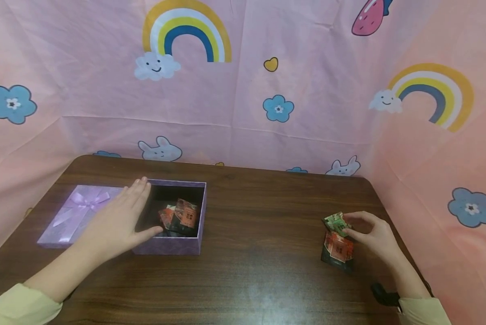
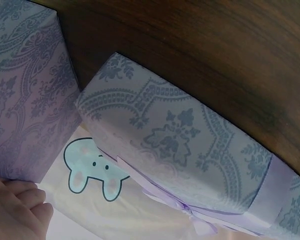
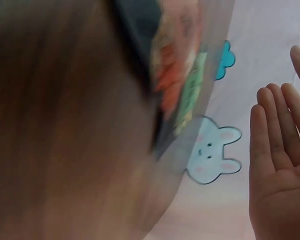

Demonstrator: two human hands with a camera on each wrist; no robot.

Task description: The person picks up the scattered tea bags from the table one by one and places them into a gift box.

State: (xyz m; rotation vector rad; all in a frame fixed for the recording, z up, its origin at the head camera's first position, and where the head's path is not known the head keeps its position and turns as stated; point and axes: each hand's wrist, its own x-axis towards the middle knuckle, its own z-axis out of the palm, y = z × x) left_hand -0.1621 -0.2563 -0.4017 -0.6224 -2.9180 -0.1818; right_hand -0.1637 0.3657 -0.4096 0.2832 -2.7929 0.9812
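My left hand (image 1: pixel 118 219) lies over the left wall of a purple gift box (image 1: pixel 169 246), its fingers straight and thumb stretched across the front corner. Inside the box are red-and-dark packets (image 1: pixel 187 214). Over at the right, my right hand (image 1: pixel 374 234) reaches to a small green packet (image 1: pixel 335 223), thumb and index finger parted at its edge. The right wrist view shows this hand (image 3: pixel 282 145) with straight fingers, and the green packet (image 3: pixel 191 95) apart from them. A red-and-dark packet (image 1: pixel 338 247) lies directly below the green one.
The purple lid (image 1: pixel 70 216) with a ribbon bow lies left of the box, partly behind my left forearm. Brown wood tabletop (image 1: pixel 259 234) stretches between the box and the packets at right. A printed pink cloth (image 1: pixel 251 90) hangs behind and at both sides.
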